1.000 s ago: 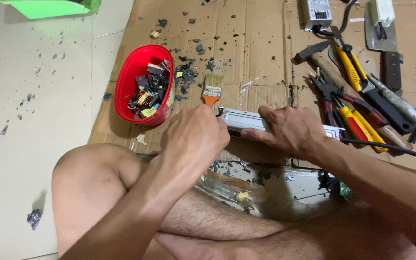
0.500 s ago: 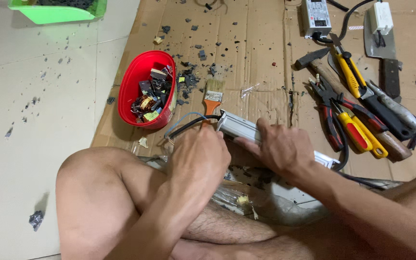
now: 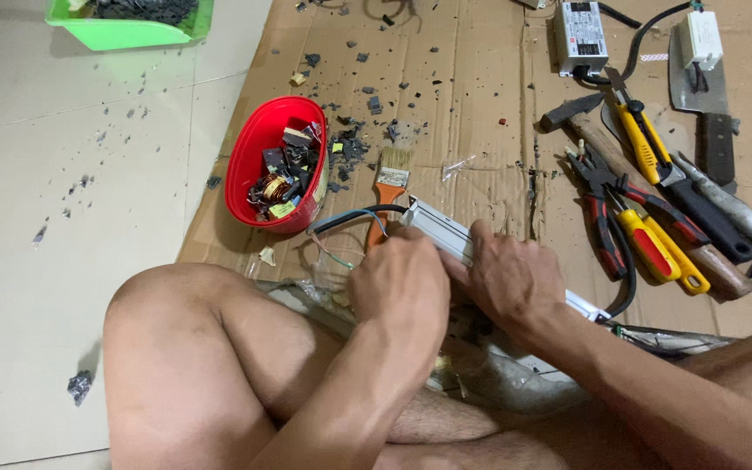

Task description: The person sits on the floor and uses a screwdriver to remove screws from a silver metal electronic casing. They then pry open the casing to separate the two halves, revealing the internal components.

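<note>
Both hands (image 3: 454, 287) grip a grey box (image 3: 439, 230); red bowl (image 3: 254, 157) holds scrap parts (image 3: 285, 174).

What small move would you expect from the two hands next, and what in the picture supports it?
Probably tug the cable free: the left hand sits at the long metal housing where the cable exits, and the right hand braces it.

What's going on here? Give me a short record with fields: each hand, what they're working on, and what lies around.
Left hand: left hand closed around the wire end of the long white box
Right hand: right hand gripping the same box further along
Wires: thin cables come out of the box's end
Red bowl: red bowl holding small electronic parts
Brush: paintbrush beside the bowl
Tools: pliers, hammer, yellow cutter
Surface: cardboard sheet strewn with dark fragments
</note>
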